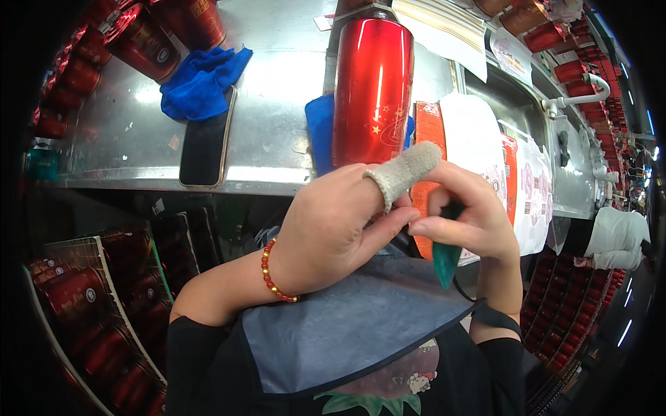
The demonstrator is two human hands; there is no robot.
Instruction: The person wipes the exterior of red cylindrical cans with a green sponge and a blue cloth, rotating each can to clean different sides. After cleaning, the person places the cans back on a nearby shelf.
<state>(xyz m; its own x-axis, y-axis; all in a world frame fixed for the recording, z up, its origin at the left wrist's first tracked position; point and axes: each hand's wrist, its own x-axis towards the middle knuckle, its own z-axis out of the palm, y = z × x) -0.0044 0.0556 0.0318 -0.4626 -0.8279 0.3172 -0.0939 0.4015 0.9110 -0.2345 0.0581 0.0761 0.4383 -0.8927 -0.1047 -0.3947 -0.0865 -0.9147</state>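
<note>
My left hand (328, 229) wears a beaded bracelet (268, 270) and a grey knitted finger sleeve (408, 169). Its thumb and fingers come together close to my right thumb; whether anything small is pinched there is hidden. In my right hand (476, 218) is a green plastic piece, apparently a scraper (446, 265), its pointed end hanging down below the fingers. Just beyond both hands, a shiny red cylinder (372, 88) with gold stars lies on a blue cloth (320, 132) on the metal bench (276, 93).
Left on the bench are a smartphone (204, 148), a crumpled blue cloth (200, 83) and several red canisters (140, 44). To the right lie an orange block (431, 122), printed sheets (533, 192) and a sink (499, 99) with a white pipe (577, 99). Racked red canisters (73, 291) stand below left.
</note>
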